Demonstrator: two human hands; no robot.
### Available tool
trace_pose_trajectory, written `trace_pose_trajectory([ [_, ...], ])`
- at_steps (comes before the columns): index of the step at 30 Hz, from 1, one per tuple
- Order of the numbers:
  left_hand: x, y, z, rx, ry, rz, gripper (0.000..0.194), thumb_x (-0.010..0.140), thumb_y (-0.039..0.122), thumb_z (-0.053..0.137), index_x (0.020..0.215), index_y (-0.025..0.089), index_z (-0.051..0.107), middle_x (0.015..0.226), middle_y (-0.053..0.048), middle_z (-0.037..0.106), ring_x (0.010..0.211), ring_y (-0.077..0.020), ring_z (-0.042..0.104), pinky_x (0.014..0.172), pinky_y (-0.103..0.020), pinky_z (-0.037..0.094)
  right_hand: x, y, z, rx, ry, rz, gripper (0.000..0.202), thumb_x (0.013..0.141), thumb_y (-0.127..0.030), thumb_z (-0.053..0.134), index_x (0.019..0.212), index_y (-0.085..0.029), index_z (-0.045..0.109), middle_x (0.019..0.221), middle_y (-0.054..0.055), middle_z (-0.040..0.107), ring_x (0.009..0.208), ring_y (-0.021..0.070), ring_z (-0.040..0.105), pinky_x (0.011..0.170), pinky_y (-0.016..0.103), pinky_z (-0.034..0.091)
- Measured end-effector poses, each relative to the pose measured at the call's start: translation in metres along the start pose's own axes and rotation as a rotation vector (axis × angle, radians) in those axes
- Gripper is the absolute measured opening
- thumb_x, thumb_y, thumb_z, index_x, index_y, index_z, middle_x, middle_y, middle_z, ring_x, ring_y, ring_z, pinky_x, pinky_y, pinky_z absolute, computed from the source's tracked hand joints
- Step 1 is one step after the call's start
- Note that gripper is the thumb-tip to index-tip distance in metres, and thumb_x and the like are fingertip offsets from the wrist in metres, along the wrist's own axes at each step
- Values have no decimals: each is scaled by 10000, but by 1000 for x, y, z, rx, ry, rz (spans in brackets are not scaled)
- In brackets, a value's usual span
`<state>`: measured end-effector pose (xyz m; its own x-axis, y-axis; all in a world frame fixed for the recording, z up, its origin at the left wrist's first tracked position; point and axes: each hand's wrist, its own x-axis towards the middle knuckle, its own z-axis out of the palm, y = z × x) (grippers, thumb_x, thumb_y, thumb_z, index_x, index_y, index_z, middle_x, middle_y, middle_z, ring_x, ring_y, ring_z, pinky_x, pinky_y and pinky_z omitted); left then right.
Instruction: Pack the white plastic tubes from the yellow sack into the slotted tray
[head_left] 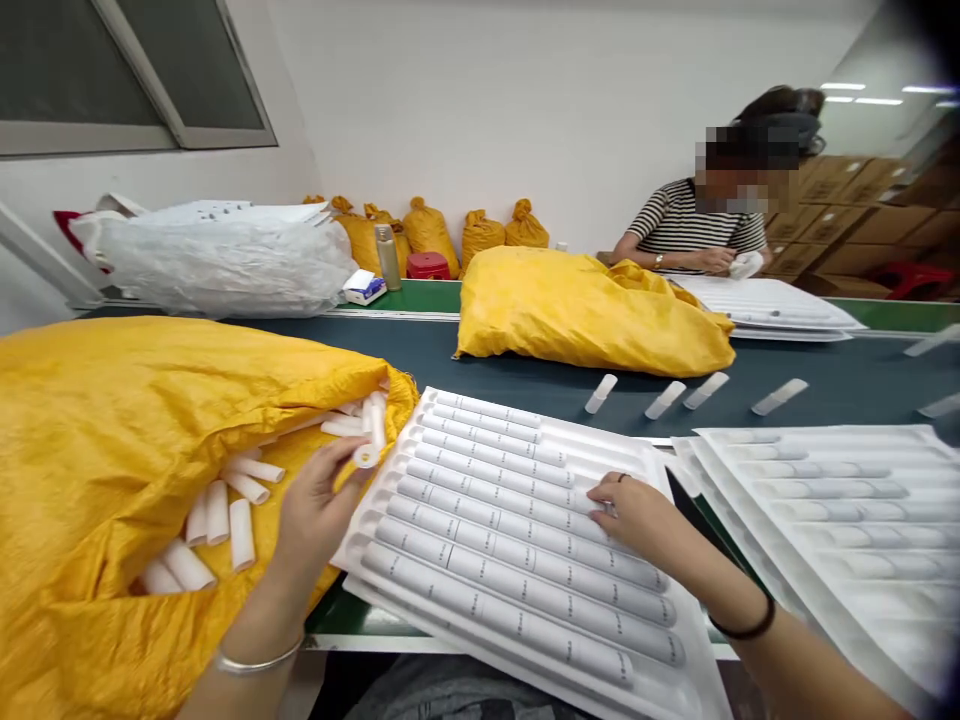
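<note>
My left hand [319, 505] is at the mouth of a yellow sack [150, 400], its fingers closed around a short white tube [367, 455] with the hollow end facing me. Other loose white tubes [241, 535] lie in the sack's opening. Over the right part of a white ribbed tray [697, 620], my right hand [637, 515] has its fingertips pinched at the end of a row, on a white tube that they mostly cover. Long rows of tubes with small dark print [487, 520] fill the tray's grooves; the upper rows reach only partway across.
Another stack of trays [840, 590] stands at the right. Several tubes [666, 400] lie on the dark belt [420, 345] beyond. Across it are a second yellow sack [585, 310], a plastic-wrapped bundle [225, 260], a bottle [387, 258], and a person [690, 225] handling something white.
</note>
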<state>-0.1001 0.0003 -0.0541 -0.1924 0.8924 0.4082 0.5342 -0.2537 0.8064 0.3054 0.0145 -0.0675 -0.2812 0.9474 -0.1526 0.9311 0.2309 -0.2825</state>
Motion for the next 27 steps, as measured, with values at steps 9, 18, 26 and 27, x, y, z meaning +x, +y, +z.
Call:
trace_pose_trajectory([
  [9,-33,65,56,-305,-409,103,310,869,272,575,1174,225,603,1113,-86,634,1053,-220,582,939,-361,460,-24,-70,-32,625,273,-217,248,876,-336,555,1092,-217,584,953,63,648,760,175,619,635,286,510],
  [18,-42,80,39,-34,-491,363,390,911,199,498,1301,219,498,994,-67,609,914,-161,574,803,-271,481,-22,-98,-45,485,317,-699,383,909,-103,473,1257,-244,549,1172,101,548,1105,185,546,922,335,476],
  [26,-43,77,31,34,-356,529,403,871,126,556,1265,196,503,1010,-71,630,945,-167,576,843,-279,479,-13,-102,-39,509,287,-604,254,911,-245,541,1160,-208,574,1029,76,673,936,182,633,810,299,501],
  [27,-42,77,30,46,-347,549,419,870,121,554,1278,199,493,1007,-74,628,941,-173,574,840,-290,482,-13,-103,-38,526,269,-566,248,911,-264,542,1149,-204,584,1013,75,683,905,181,641,783,292,505],
])
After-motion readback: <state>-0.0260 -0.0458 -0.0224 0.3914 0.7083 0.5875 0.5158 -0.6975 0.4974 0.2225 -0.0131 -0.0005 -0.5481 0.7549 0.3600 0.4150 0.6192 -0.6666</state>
